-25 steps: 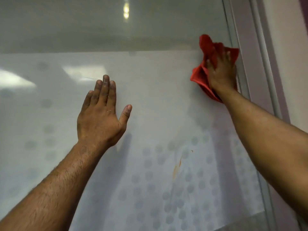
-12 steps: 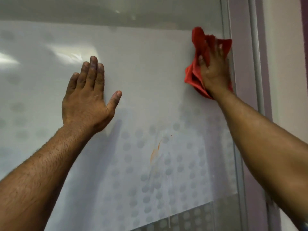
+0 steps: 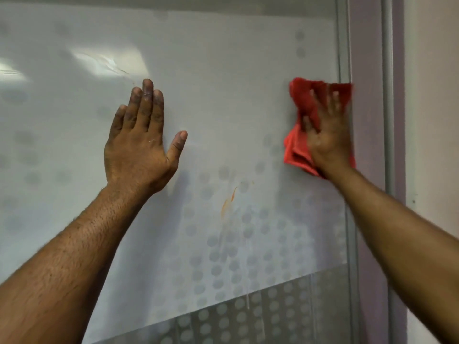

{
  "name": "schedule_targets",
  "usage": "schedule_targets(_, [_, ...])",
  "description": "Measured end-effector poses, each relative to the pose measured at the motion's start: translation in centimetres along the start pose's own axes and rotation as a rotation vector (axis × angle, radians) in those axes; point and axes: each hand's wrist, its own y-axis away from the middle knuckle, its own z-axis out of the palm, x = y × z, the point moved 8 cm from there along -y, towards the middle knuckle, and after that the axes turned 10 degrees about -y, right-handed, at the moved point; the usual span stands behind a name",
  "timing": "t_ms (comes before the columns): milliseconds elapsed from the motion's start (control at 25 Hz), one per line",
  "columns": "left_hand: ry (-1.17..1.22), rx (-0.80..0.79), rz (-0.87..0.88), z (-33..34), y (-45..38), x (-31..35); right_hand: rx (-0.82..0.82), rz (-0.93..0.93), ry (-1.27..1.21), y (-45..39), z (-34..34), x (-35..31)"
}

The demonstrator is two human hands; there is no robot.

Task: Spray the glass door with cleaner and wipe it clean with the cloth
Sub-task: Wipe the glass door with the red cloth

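Note:
A frosted glass door point(image 3: 223, 83) with a dotted pattern fills the view. My right hand point(image 3: 327, 137) presses a crumpled red cloth point(image 3: 296, 147) flat against the glass near the door's right edge. My left hand point(image 3: 141, 145) lies flat on the glass to the left, fingers together and thumb out, holding nothing. An orange streak point(image 3: 229, 199) marks the glass below and between the two hands. A thin drip point(image 3: 248, 302) runs down the lower glass. No spray bottle is in view.
The door's grey metal edge strip point(image 3: 344, 45) runs down the right side, with a purple-grey frame point(image 3: 387, 95) and a pale wall point(image 3: 434, 120) beyond it. A clearer dotted band point(image 3: 273, 314) crosses the bottom of the glass.
My right hand has slid the red cloth down the glass along the right edge. The view has tilted lower, showing more of the lower glass. My left hand stays flat on the glass.

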Motion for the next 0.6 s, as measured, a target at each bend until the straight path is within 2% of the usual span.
schedule_targets(40, [0.015,0.001,-0.014,0.0,0.1,0.4,-0.015,-0.059,-0.017,1.6,1.2,-1.8])
schedule_targets(120, [0.032,0.014,-0.020,0.1,0.4,1.3,-0.145,-0.231,-0.030,7.1,3.2,-4.1])
schedule_targets(200, [0.024,-0.006,0.011,0.3,1.1,2.1,-0.281,-0.359,0.029,13.2,3.0,-3.4])
schedule_targets(240, [0.016,-0.018,0.028,0.4,1.7,2.3,-0.292,-0.342,0.043,14.6,2.1,-1.9])
schedule_targets(280, [0.009,-0.027,0.036,0.6,2.2,2.2,-0.261,-0.242,0.028,14.2,0.8,0.2])
schedule_targets(360, [0.005,-0.033,0.033,0.7,3.1,2.0,-0.109,0.070,-0.018,10.9,-1.0,3.9])
schedule_targets(400, [0.014,-0.027,0.029,0.8,3.3,2.1,-0.049,0.152,-0.032,9.1,-1.1,3.9])
schedule_targets(440, [0.026,-0.022,0.024,0.8,3.4,2.3,-0.025,0.151,-0.042,8.1,-0.4,2.6])
schedule_targets(520, [0.041,-0.018,0.017,0.9,3.7,2.6,-0.080,-0.031,-0.054,9.5,2.1,-1.9])
schedule_targets(600, [0.038,-0.013,0.023,1.0,4.0,2.7,-0.245,-0.214,-0.033,15.2,4.3,-4.9])
